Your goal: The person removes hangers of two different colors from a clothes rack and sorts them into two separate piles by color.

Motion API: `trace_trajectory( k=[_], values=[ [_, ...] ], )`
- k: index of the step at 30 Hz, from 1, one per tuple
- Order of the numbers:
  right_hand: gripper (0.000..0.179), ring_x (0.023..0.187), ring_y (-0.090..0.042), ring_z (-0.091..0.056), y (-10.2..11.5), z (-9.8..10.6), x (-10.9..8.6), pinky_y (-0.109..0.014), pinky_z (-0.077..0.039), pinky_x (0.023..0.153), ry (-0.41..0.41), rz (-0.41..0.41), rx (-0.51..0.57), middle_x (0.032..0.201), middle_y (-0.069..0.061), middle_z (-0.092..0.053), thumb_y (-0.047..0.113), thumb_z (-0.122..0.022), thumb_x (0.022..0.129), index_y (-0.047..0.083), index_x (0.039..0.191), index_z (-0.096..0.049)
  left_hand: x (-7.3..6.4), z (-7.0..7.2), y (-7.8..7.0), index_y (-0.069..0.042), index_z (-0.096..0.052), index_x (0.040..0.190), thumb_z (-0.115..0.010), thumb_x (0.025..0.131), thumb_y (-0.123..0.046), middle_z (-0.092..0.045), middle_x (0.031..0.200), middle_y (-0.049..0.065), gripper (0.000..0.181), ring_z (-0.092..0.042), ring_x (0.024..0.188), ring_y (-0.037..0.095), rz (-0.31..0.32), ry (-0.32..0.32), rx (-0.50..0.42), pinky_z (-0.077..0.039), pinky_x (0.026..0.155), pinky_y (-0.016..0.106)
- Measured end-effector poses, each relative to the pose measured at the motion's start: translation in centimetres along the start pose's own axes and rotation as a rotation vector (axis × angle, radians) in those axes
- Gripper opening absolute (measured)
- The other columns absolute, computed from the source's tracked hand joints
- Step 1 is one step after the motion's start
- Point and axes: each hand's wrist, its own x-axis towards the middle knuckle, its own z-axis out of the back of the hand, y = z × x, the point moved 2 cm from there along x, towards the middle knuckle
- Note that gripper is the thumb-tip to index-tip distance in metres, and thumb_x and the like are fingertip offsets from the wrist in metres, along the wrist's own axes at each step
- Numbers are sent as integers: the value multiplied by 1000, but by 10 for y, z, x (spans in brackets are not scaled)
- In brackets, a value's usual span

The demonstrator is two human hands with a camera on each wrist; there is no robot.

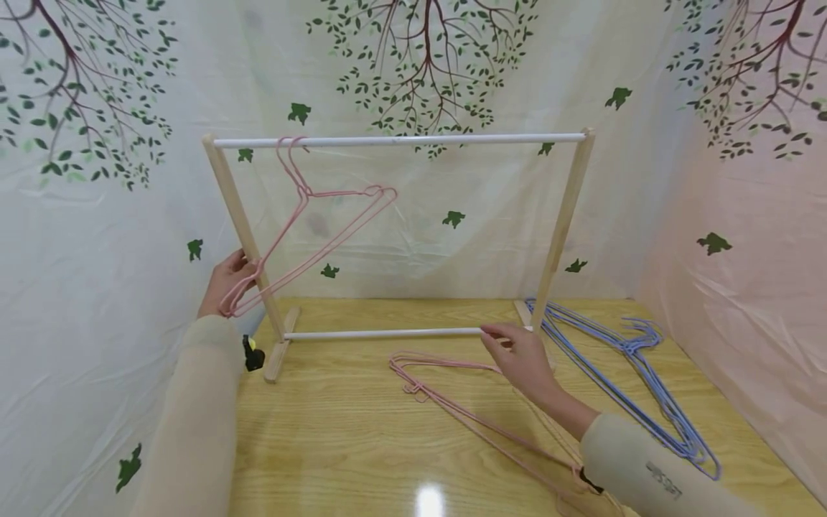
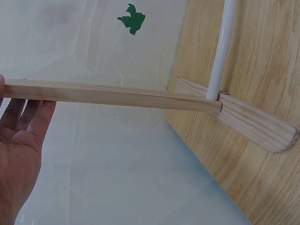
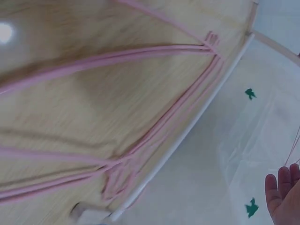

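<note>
My left hand (image 1: 227, 283) grips the wooden left post (image 2: 117, 96) of a small clothes rack, thumb on one side and fingers on the other. Two pink hangers (image 1: 340, 192) hang by their hooks from the rack's white top bar (image 1: 439, 139), near its left end, their lower corners overlapping my left hand in the head view. My right hand (image 1: 522, 362) holds nothing; its fingers are loosely bent in front of the white lower bar (image 1: 388, 333). Below it, a bunch of pink hangers (image 1: 416, 388) lies on the table, partly hidden by my right forearm.
Several blue hangers (image 1: 636, 345) lie in a stack on the table's right side, by the rack's right post (image 1: 562, 222). A small black object (image 1: 254, 355) is beside the rack's left foot (image 1: 276, 361). Pale sheeting with leaf prints surrounds the table (image 1: 310, 431).
</note>
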Motion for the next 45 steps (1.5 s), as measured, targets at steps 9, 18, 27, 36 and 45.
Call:
trace_trajectory(
  k=[9, 18, 27, 36, 45],
  values=[
    [18, 85, -11, -60, 24, -36, 28, -22, -52, 67, -38, 10, 87, 94, 1, -65, 18, -63, 86, 10, 101, -69, 0, -1, 2, -8, -18, 145, -43, 97, -23, -30, 137, 28, 56, -48, 107, 16, 6, -13, 46, -29, 101, 49],
    [17, 83, -11, -60, 35, -55, 43, -23, -53, 66, -63, 4, 113, 92, 1, -65, 19, -62, 87, 9, 99, -70, -3, -3, 1, -7, -17, 145, -42, 97, -21, -29, 139, 27, 56, -40, 119, 33, 16, -17, 55, -30, 101, 48],
    [14, 80, -10, -60, 40, -63, 47, -22, -53, 63, -109, 13, 149, 88, 0, -65, 13, -65, 84, 8, 96, -70, -7, -8, -4, -3, -21, 143, -45, 95, -26, -38, 131, 29, 58, -45, 107, 25, -25, -53, 196, -34, 98, 47],
    [14, 79, -9, -60, 42, -66, 49, -22, -52, 63, -111, -14, 149, 86, 2, -64, 16, -65, 84, 10, 96, -71, -19, -31, -8, -11, -1, 146, -48, 93, -27, -13, 147, 18, 73, -14, 133, 35, -34, -267, 284, -12, 108, 48],
    [16, 78, -8, -59, 64, -76, 67, -22, -52, 62, -106, -42, 153, 87, 4, -64, 20, -62, 86, 13, 97, -71, -20, -32, -17, -1, -14, 143, -49, 92, -18, -27, 140, 24, 64, -26, 128, 35, -129, -460, 400, -19, 108, 41]
  ],
)
